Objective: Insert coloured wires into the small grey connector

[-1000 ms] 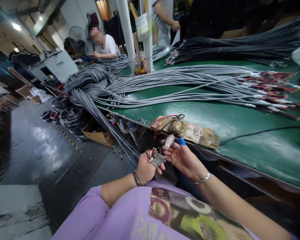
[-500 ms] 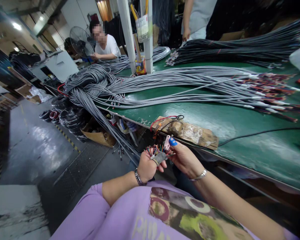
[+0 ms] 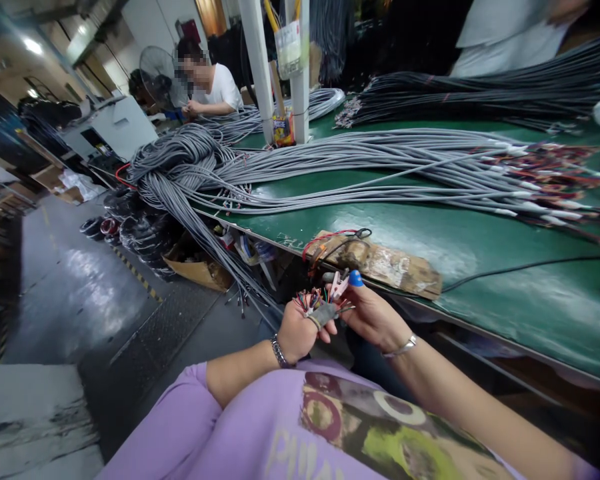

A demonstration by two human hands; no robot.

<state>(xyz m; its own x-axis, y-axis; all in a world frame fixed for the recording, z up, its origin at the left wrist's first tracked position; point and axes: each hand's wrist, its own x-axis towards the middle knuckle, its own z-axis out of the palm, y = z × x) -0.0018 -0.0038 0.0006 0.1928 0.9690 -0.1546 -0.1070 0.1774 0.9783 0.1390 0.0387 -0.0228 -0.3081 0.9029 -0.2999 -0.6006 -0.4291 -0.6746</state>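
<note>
In front of my body, my left hand (image 3: 299, 335) is closed around a bundle of thin coloured wires (image 3: 310, 301) that fan out at the top. A grey wrapped piece (image 3: 323, 313) with a yellowish band lies across that hand; whether it covers my thumb I cannot tell. My right hand (image 3: 367, 312), with a blue cover on the thumb, pinches a small pale pink clip-like tool (image 3: 338, 287) beside the wire ends. A few wire tips reach toward its fingers. Grey cables (image 3: 253, 293) hang from the bench down toward my left hand.
Long grey cables (image 3: 360, 157) with stripped coloured ends lie across the green bench (image 3: 380, 230). A worn wooden block (image 3: 385, 263) with leads sits at the near edge. Black cables (image 3: 455, 100) lie behind. A co-worker (image 3: 220, 90) sits far left; another person (image 3: 505, 40) stands opposite.
The pink tool has tilted and shows more of its two arms, close to the wires. My hands have barely moved. The person opposite has shifted to the right.
</note>
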